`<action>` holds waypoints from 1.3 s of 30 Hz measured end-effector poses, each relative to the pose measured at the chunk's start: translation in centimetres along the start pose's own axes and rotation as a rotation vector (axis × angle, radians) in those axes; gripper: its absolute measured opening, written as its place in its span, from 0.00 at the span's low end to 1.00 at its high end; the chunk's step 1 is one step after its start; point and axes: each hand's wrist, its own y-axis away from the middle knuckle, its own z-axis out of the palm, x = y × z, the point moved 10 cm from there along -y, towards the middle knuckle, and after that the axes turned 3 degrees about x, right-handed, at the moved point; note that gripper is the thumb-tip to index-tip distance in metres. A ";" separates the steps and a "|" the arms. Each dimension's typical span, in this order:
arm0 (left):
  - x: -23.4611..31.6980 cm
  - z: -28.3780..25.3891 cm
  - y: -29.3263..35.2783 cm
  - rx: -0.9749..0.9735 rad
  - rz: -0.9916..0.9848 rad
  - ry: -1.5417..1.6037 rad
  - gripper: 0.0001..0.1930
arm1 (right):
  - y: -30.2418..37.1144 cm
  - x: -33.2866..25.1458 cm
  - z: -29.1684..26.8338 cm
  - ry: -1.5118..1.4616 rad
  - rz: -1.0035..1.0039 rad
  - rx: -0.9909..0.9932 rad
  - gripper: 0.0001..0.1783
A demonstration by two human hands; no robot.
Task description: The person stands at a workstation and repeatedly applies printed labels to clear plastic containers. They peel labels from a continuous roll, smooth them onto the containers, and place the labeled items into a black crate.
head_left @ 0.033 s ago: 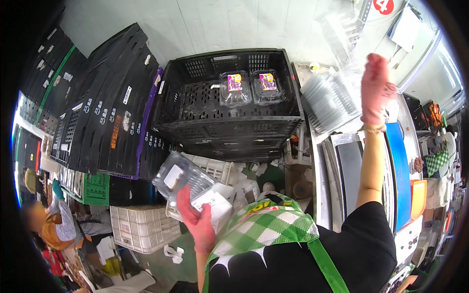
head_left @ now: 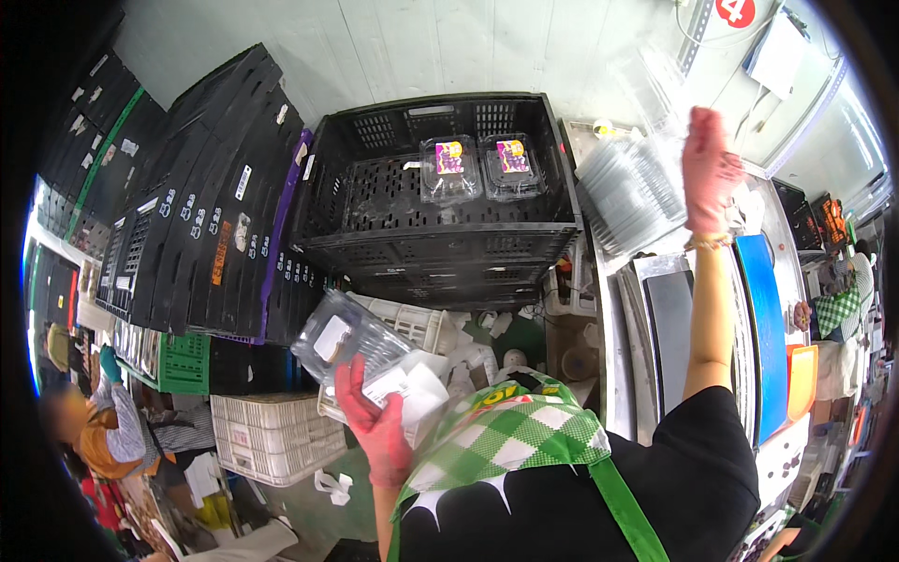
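Note:
My right hand [head_left: 710, 173], in a pink glove, is raised at the right, closed at the edge of a clear plastic clamshell box [head_left: 648, 86] that is smeared by motion. Beneath it leans a stack of nested clear clamshell boxes [head_left: 627, 192]. My left hand [head_left: 375, 426], also pink-gloved, has its thumb and forefinger spread beside a white roll [head_left: 426, 384]; the other fingers hardly show. A clear clamshell box with a white label [head_left: 351, 339] lies tilted just beyond its fingertips. Two labelled clamshell boxes [head_left: 449, 170] [head_left: 512, 167] stand in a black crate [head_left: 431, 228].
Tall stacks of black crates [head_left: 201, 206] rise at the left. White baskets [head_left: 272, 438] stand below them. A blue board [head_left: 763, 328] and grey trays [head_left: 670, 309] line the bench at my right. Another person [head_left: 117, 426] works at the far left.
My right hand has shifted a little to the left, and the clear box by it has come lower. My left hand has moved slightly to the left.

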 end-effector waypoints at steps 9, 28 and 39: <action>-8.3 -4.8 3.8 -0.197 -0.500 0.465 0.13 | 14.4 6.1 18.8 0.201 0.046 -0.788 0.16; -5.1 -14.7 8.4 0.174 -0.463 0.214 0.11 | 49.6 -40.2 -3.4 -1.106 -1.235 -1.396 0.14; -4.8 -12.2 7.9 0.055 -0.475 0.345 0.10 | 47.9 -40.8 -2.2 -0.964 -1.040 -1.514 0.17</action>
